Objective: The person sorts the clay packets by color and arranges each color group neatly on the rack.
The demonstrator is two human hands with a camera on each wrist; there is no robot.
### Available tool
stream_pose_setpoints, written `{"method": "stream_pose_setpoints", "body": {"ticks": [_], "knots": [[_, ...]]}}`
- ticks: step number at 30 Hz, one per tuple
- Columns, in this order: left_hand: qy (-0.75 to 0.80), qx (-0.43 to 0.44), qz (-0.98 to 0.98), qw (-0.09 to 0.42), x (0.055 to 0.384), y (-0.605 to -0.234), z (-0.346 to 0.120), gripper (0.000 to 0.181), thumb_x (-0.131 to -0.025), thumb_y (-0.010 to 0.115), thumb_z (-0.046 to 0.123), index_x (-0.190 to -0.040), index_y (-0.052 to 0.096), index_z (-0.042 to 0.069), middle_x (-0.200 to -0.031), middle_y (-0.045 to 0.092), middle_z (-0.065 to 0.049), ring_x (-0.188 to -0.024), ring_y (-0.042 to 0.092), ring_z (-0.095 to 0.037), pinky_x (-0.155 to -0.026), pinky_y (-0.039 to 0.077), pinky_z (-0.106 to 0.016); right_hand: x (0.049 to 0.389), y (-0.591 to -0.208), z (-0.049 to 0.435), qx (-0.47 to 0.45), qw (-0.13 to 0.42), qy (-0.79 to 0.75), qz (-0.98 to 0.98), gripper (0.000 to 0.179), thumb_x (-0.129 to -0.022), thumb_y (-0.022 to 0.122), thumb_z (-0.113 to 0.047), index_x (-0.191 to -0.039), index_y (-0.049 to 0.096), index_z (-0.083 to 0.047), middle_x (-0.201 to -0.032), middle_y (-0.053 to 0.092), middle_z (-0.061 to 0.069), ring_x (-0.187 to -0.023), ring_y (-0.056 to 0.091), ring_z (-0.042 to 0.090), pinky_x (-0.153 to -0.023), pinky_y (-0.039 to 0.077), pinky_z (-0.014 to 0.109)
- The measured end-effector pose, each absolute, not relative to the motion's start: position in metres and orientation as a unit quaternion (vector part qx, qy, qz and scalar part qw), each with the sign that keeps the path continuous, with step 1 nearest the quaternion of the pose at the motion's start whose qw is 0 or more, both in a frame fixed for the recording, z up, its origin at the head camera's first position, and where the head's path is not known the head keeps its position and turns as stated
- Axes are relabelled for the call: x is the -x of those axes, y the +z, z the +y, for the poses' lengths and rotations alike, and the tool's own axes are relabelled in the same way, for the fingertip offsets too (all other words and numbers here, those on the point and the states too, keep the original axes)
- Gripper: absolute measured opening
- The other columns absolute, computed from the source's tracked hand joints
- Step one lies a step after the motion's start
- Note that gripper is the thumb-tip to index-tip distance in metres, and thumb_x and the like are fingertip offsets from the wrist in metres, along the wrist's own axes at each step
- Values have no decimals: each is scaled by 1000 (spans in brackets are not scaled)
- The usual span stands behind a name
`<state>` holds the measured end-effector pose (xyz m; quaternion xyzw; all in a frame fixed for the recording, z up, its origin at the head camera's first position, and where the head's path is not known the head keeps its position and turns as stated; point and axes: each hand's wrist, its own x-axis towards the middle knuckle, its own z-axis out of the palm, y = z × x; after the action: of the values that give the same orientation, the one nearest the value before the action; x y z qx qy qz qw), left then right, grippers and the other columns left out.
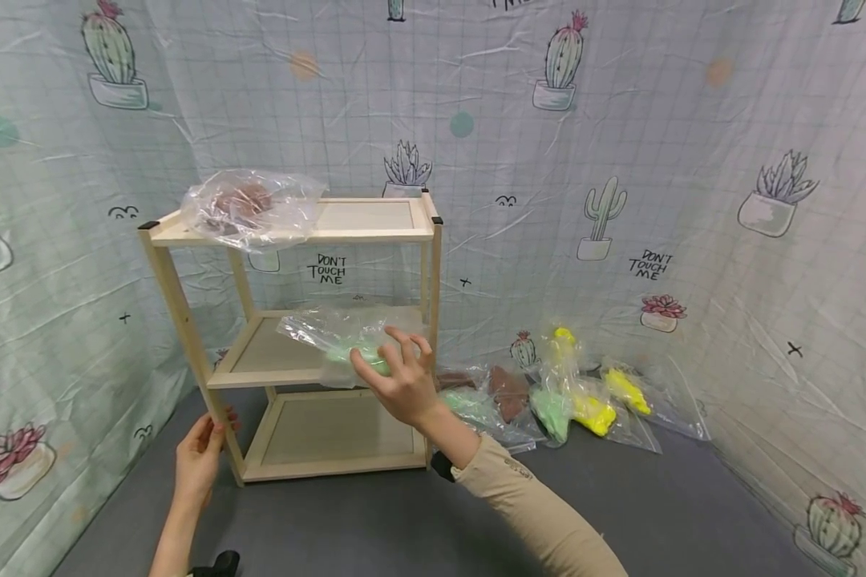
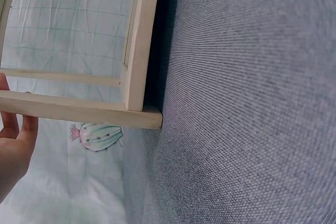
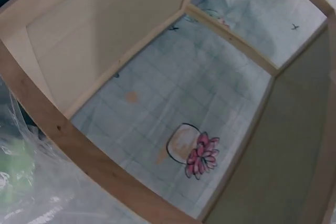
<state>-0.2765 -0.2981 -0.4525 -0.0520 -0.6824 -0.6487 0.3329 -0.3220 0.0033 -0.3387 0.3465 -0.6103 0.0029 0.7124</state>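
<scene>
A small wooden shelf rack [image 1: 332,474] with three tiers stands on the grey surface. Low on its front left post, my left hand [image 1: 200,457] grips the wood; the left wrist view shows fingers of that hand [image 2: 16,148] bent around the post [image 2: 79,109]. At the front of the middle tier, my right hand [image 1: 404,381] holds a clear plastic bag [image 1: 310,328] with a light green lump inside, thumb and fingers around the lump. The bag's lower edge overlaps the tier's front rail. The right wrist view does not show this hand's fingers.
On the top tier lies a clear bag with a brown lump [image 1: 241,200]. Right of the rack are several bags with brown [image 1: 508,393], green [image 1: 551,413] and yellow [image 1: 628,390] lumps. A cactus-print cloth [image 1: 476,176] hangs behind and at both sides.
</scene>
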Motion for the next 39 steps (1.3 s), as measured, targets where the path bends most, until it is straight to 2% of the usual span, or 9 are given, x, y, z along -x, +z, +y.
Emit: {"method": "stream_pose_setpoints", "body": {"ticks": [5, 8, 12, 16, 21, 25, 30, 36, 39], "knots": [[-653, 51, -680, 329, 277, -453, -297, 35, -92, 44, 9, -116, 45, -17, -92, 63, 17, -81, 61, 6, -69, 43, -7, 325, -345, 1, -353, 680, 4, -643, 30, -69, 71, -23, -97, 61, -22, -74, 50, 2, -98, 57, 32, -85, 37, 45], [-657, 47, -677, 328, 277, -453, -297, 35, -92, 44, 10, -116, 46, -15, -92, 63, 17, -81, 61, 6, -69, 43, -7, 323, -346, 5, -363, 642, -14, -675, 40, -68, 74, -31, -104, 60, -24, -80, 53, 2, -100, 56, 32, -86, 37, 47], [-656, 35, -677, 332, 278, -453, -297, 34, -92, 45, 10, -116, 47, -14, -92, 63, 17, -80, 61, 6, -69, 43, -7, 318, -346, 16, -392, 549, -63, -735, 51, -78, 60, -38, -125, 48, -22, -97, 55, 1, -108, 53, 32, -88, 34, 52], [-660, 32, -672, 335, 278, -453, -298, 34, -92, 44, 9, -116, 47, -15, -91, 63, 17, -80, 61, 5, -68, 43, -7, 313, -344, 31, -430, 449, -69, -780, 56, -84, 46, -29, -136, 31, -14, -119, 51, 1, -118, 45, 31, -93, 31, 53], [-664, 42, -665, 338, 278, -453, -296, 31, -91, 45, 8, -115, 50, -12, -91, 64, 16, -79, 61, 5, -68, 43, -7, 312, -344, 44, -462, 388, -44, -796, 46, -84, 47, -18, -126, 27, -13, -132, 42, 5, -124, 39, 27, -97, 32, 43], [-665, 51, -665, 336, 278, -453, -295, 31, -91, 45, 7, -115, 50, -11, -91, 64, 16, -79, 61, 5, -67, 43, -8, 311, -345, 49, -471, 405, -61, -781, 40, -86, 50, -16, -123, 34, -13, -132, 42, 7, -120, 45, 24, -94, 36, 38], [-663, 46, -668, 334, 278, -453, -293, 31, -91, 45, 8, -115, 50, -11, -91, 64, 16, -79, 61, 5, -67, 43, -8, 313, -348, 50, -482, 447, -50, -752, 42, -85, 53, -10, -125, 43, -14, -121, 48, 10, -99, 55, 19, -87, 42, 34], [-665, 34, -666, 336, 277, -452, -294, 31, -91, 45, 9, -115, 51, -10, -91, 64, 16, -79, 61, 5, -68, 43, -7, 317, -351, 38, -477, 522, -12, -707, 34, -88, 52, -7, -120, 54, -17, -103, 57, 4, -86, 57, 16, -76, 45, 30], [-662, 26, -667, 340, 278, -452, -294, 30, -91, 45, 8, -115, 52, -9, -89, 64, 17, -78, 62, 5, -68, 43, -7, 317, -352, 26, -457, 553, 4, -697, 28, -86, 57, -11, -114, 58, -16, -98, 61, 0, -80, 59, 14, -73, 45, 28]]}}
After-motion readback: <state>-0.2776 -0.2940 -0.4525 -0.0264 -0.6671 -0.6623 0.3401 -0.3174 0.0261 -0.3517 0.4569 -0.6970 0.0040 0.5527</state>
